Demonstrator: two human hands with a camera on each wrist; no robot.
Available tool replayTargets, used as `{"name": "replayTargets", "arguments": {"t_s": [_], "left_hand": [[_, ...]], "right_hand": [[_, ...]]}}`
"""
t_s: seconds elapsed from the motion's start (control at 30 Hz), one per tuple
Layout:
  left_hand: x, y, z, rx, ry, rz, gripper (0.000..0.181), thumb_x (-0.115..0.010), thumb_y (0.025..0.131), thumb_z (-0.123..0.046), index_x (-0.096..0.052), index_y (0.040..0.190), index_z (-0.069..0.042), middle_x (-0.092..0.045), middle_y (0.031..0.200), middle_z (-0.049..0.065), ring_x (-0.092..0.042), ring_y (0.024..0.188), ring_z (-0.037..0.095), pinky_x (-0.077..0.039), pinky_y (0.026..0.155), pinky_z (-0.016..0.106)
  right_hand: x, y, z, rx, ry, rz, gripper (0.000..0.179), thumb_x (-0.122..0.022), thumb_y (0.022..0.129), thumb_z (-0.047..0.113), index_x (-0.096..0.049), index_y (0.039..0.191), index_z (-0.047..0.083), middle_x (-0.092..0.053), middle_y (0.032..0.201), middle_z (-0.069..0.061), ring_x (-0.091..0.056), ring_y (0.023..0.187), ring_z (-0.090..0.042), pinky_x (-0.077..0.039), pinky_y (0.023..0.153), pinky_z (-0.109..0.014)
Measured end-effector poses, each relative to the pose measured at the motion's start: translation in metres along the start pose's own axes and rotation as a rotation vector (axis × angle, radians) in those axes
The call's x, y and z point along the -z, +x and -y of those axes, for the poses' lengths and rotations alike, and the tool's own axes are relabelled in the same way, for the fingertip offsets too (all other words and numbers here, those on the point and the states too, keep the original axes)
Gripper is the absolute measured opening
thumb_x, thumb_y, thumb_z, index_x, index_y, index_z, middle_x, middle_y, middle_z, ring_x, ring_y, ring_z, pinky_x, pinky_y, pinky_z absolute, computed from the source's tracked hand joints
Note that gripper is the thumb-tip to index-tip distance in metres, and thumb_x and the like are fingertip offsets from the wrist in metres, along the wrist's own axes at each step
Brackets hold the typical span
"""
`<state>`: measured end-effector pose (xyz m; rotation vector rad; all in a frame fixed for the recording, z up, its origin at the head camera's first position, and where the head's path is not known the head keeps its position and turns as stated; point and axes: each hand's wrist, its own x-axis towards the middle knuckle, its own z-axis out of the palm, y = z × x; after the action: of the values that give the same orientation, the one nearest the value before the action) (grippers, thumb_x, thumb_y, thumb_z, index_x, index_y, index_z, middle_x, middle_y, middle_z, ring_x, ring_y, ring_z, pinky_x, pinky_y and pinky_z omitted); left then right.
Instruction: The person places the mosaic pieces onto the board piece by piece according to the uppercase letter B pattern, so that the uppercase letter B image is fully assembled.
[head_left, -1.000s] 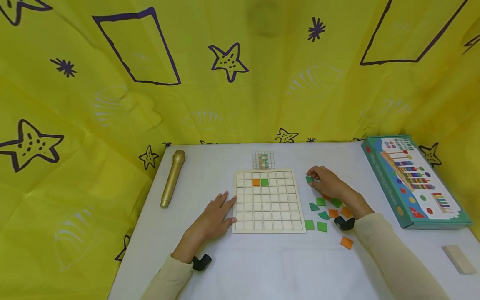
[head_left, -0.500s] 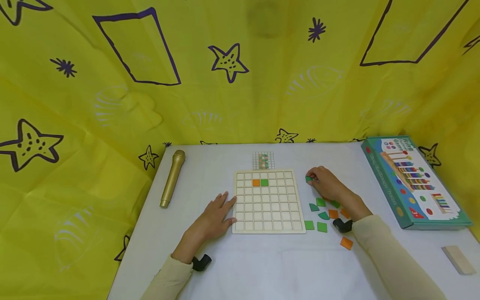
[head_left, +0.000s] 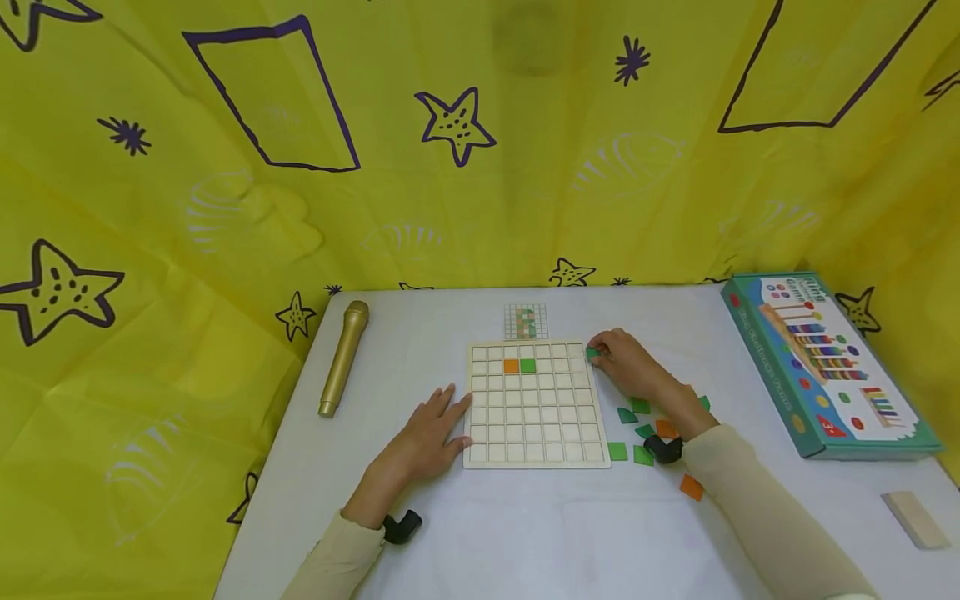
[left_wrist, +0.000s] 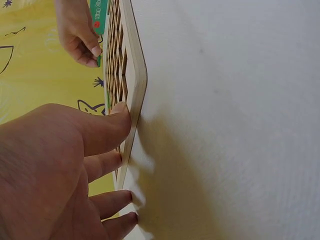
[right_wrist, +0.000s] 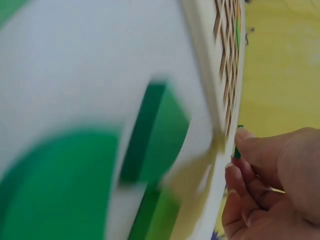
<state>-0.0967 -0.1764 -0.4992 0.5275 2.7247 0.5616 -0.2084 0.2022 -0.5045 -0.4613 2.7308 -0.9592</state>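
Observation:
A wooden grid board (head_left: 532, 461) lies on the white table, with an orange square tile (head_left: 512, 367) and a green square tile (head_left: 528, 366) side by side in its second row. My right hand (head_left: 628, 363) pinches a green tile (head_left: 592, 353) between thumb and fingertips, close by the board's upper right edge; the right wrist view shows this green tile (right_wrist: 238, 142) nearly edge-on. My left hand (head_left: 422, 433) rests at the board's left edge, fingers spread. In the left wrist view its thumb (left_wrist: 117, 122) touches the wooden rim.
Behind the board lies a small printed pattern card (head_left: 527, 322). Several loose green and orange tiles, among them an orange tile (head_left: 692, 487), lie under and beside the right forearm. A gold microphone (head_left: 345, 358) lies left, a game box (head_left: 832, 367) and wooden block (head_left: 916, 519) right.
My right hand has moved left with the green tile, from beside the loose tiles to the board's upper right edge. The left hand stays put at the board.

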Motion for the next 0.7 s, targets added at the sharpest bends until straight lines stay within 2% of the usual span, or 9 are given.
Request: {"name": "replayTargets", "arguments": {"t_s": [0.3,0.53,0.7], "left_hand": [[-0.001,0.001,0.001,-0.005,-0.004,-0.004,0.067,-0.06,0.108,-0.038,-0.035,0.166,-0.014,-0.022,0.174,0.02,-0.017,0.162,0.041,-0.02,0.129,0.06],[-0.001,0.001,0.001,-0.009,-0.014,-0.006,0.068,-0.06,0.108,-0.038,-0.035,0.166,-0.015,-0.021,0.174,0.02,-0.017,0.162,0.041,-0.02,0.13,0.06],[-0.001,0.001,0.001,-0.004,-0.01,-0.003,0.068,-0.06,0.108,-0.038,-0.035,0.166,-0.015,-0.022,0.174,0.02,-0.017,0.162,0.041,-0.02,0.129,0.06]], "right_hand": [[-0.021,0.01,0.039,0.041,0.071,0.046,0.028,-0.06,0.109,0.011,-0.06,0.133,-0.003,-0.056,0.126,-0.018,-0.055,0.122,-0.035,-0.051,0.106,-0.051],[-0.038,0.019,0.051,0.076,-0.027,0.049,0.026,-0.062,0.107,0.013,-0.064,0.129,-0.001,-0.06,0.122,-0.017,-0.056,0.116,-0.036,-0.048,0.101,-0.054],[-0.044,0.018,0.058,0.089,-0.067,0.035,0.026,-0.065,0.106,0.011,-0.066,0.129,0.0,-0.064,0.12,-0.016,-0.059,0.115,-0.037,-0.047,0.099,-0.058]]}}
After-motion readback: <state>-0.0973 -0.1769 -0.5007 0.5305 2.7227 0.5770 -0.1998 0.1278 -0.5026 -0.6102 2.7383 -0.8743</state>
